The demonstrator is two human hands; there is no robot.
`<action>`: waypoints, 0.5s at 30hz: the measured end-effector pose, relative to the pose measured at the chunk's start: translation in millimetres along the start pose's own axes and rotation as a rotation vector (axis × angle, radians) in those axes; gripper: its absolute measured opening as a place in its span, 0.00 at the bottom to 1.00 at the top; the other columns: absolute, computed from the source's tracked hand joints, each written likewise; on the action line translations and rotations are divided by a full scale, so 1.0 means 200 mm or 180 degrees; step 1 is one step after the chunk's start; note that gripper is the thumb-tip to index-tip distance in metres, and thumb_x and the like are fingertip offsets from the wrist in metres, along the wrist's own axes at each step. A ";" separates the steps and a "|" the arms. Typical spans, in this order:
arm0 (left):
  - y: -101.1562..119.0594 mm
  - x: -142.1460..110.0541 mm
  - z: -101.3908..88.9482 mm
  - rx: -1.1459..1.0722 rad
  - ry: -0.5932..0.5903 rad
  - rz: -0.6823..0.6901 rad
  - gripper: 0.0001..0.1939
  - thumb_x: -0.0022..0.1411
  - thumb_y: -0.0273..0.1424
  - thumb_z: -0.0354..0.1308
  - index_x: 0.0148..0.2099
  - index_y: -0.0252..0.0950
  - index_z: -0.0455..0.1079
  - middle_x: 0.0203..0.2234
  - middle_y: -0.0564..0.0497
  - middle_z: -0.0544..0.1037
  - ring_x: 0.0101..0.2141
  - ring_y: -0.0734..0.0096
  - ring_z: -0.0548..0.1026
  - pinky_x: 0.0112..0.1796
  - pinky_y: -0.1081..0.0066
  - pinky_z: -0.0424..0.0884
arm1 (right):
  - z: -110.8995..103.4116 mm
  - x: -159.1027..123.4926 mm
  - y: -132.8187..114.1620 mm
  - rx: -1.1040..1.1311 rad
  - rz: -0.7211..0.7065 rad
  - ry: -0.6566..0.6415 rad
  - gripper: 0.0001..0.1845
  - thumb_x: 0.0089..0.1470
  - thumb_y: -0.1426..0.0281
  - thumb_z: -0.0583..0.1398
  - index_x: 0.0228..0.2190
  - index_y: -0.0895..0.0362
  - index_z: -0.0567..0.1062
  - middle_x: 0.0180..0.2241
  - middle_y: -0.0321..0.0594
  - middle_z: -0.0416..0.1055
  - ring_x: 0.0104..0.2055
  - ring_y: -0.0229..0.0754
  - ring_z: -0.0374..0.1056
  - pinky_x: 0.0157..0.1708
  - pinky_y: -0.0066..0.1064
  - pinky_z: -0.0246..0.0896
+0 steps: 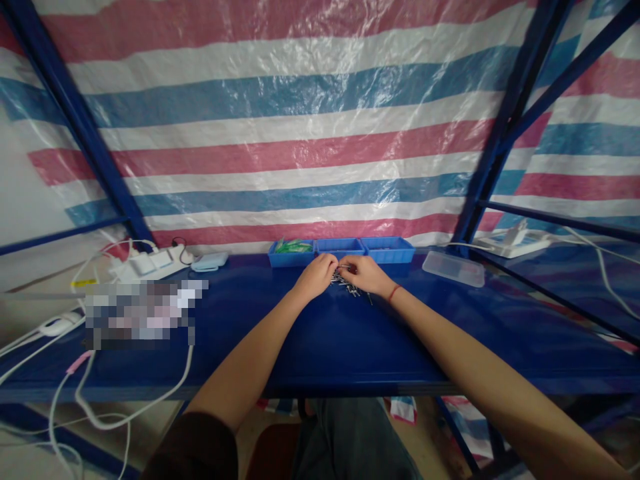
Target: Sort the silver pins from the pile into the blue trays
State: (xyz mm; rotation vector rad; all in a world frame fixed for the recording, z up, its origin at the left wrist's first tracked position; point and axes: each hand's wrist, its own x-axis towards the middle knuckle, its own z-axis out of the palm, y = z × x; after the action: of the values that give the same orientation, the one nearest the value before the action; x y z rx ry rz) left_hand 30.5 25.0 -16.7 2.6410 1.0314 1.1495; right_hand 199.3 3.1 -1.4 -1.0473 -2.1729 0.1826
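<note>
A small heap of thin silvery and dark metal pieces (350,288), perhaps screws or pins, lies on the blue table. My left hand (319,275) is at its left edge, the fingers curled and pinched together; what they hold, if anything, is too small to name. Over the heap, my right hand (367,273) has its thumb and fingers bent together around a slim metal piece (344,267). The fingertips of both hands almost meet. Just behind them stand three blue bins: a left bin (272,257) with green packets (294,247), a middle bin (350,243) and a right bin (390,256).
A clear plastic lid or tray (453,268) lies to the right. At left are a white power strip (155,263), a light blue case (210,261), a blurred-out object (143,312) and white cables (145,421). Blue frame posts (493,147) stand before a striped sheet (300,127).
</note>
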 end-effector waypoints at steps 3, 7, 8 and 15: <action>0.00 0.01 0.01 -0.0227 0.0277 -0.0061 0.09 0.63 0.29 0.44 0.38 0.36 0.66 0.35 0.49 0.72 0.39 0.69 0.70 0.44 0.69 0.64 | 0.01 0.00 0.00 -0.0097 0.0000 -0.0064 0.11 0.53 0.69 0.52 0.28 0.58 0.74 0.25 0.36 0.71 0.24 0.34 0.61 0.28 0.26 0.53; 0.01 0.02 0.03 -0.0771 0.0498 -0.0496 0.10 0.58 0.28 0.52 0.44 0.35 0.65 0.34 0.49 0.74 0.34 0.71 0.73 0.40 0.70 0.68 | 0.01 0.00 0.01 -0.0107 -0.0006 -0.0067 0.15 0.56 0.67 0.50 0.26 0.58 0.72 0.22 0.35 0.68 0.23 0.34 0.59 0.26 0.25 0.50; 0.01 0.03 0.03 -0.0881 0.0519 -0.0604 0.11 0.57 0.28 0.53 0.44 0.35 0.65 0.33 0.50 0.75 0.33 0.72 0.73 0.39 0.70 0.68 | 0.01 0.00 0.01 -0.0057 -0.0006 -0.0054 0.15 0.56 0.66 0.50 0.26 0.59 0.72 0.22 0.35 0.68 0.23 0.34 0.59 0.26 0.25 0.50; 0.01 0.03 0.02 -0.1288 0.0581 -0.0797 0.08 0.57 0.33 0.54 0.37 0.34 0.69 0.32 0.49 0.76 0.34 0.69 0.74 0.38 0.70 0.68 | 0.03 0.00 0.00 0.0168 0.0043 0.0012 0.16 0.56 0.64 0.51 0.27 0.60 0.73 0.23 0.36 0.69 0.24 0.35 0.60 0.27 0.26 0.51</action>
State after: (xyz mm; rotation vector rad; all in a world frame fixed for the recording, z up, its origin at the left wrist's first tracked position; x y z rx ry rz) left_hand 37.9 28.1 -15.7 2.0674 0.9948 1.3863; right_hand 196.0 4.9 -5.9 -1.0321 -2.1466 0.2425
